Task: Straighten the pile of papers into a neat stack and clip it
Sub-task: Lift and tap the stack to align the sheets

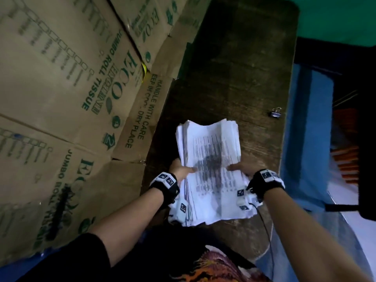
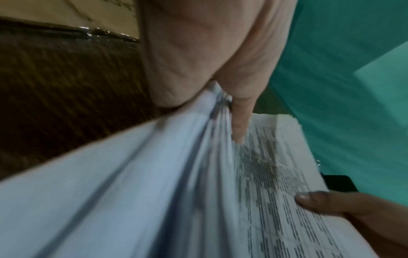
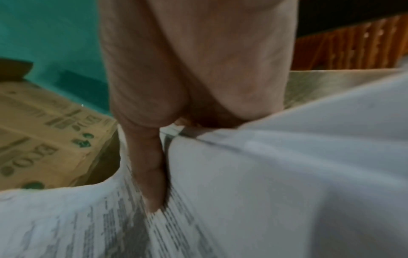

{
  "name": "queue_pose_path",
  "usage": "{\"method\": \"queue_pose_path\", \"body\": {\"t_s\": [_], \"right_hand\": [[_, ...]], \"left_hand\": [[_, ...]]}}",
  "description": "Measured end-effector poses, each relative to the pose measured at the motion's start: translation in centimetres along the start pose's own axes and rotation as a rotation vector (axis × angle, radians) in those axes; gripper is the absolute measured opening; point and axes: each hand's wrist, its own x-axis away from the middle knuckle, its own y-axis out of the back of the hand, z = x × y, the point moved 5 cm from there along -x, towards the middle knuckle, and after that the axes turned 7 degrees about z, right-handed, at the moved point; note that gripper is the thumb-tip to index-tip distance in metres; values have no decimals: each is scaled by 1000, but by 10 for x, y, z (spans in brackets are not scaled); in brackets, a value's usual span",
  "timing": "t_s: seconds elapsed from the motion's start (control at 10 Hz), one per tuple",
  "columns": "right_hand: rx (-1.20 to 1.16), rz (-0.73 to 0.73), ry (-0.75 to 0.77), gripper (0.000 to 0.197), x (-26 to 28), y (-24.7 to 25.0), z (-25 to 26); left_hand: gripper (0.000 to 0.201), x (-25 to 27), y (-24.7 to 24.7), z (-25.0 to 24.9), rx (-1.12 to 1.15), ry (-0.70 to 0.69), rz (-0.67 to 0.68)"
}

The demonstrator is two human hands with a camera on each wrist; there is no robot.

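A thick pile of printed white papers point(image 1: 211, 159) is held above the dark wooden table point(image 1: 234, 68), its edges uneven. My left hand point(image 1: 182, 169) grips the pile's left side, thumb on the top sheet and fingers hidden underneath. My right hand point(image 1: 241, 166) grips the right side the same way. In the left wrist view my left hand point(image 2: 234, 111) lays its thumb on the papers point(image 2: 154, 192), and the right hand's thumb point(image 2: 318, 202) shows across the page. In the right wrist view my right hand point(image 3: 154, 167) presses the papers point(image 3: 264, 192). A small black binder clip point(image 1: 275, 113) lies on the table at the right.
Flattened cardboard boxes point(image 1: 71, 98) with green print run along the table's left side. A teal wall point(image 1: 335, 17) stands beyond the table's far end. Right of the table's edge there is blue cloth point(image 1: 309, 129) and an orange object point(image 1: 345, 159).
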Motion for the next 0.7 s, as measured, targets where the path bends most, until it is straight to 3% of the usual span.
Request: {"method": "queue_pose_path", "body": {"t_s": [0.1, 0.2, 0.3, 0.4, 0.5, 0.6, 0.7], "right_hand": [[-94, -104, 211, 79, 1, 6, -9], [-182, -339, 495, 39, 103, 0, 44], [-357, -526, 772, 30, 159, 11, 62], [-439, -567, 939, 24, 198, 19, 72], [-377, -547, 996, 36, 221, 24, 81], [-311, -493, 1074, 57, 221, 33, 80], [-292, -455, 1059, 78, 210, 38, 82]], "left_hand": [[53, 33, 2, -45, -65, -191, 48], [35, 62, 10, -86, -61, -409, -32], [25, 107, 25, -131, 30, -616, -170], [15, 153, 33, -170, 100, -874, -167], [25, 141, 37, -180, 154, -930, -42], [6, 158, 39, -189, 242, -1505, 402], [17, 97, 52, -169, 234, -715, 268]]}}
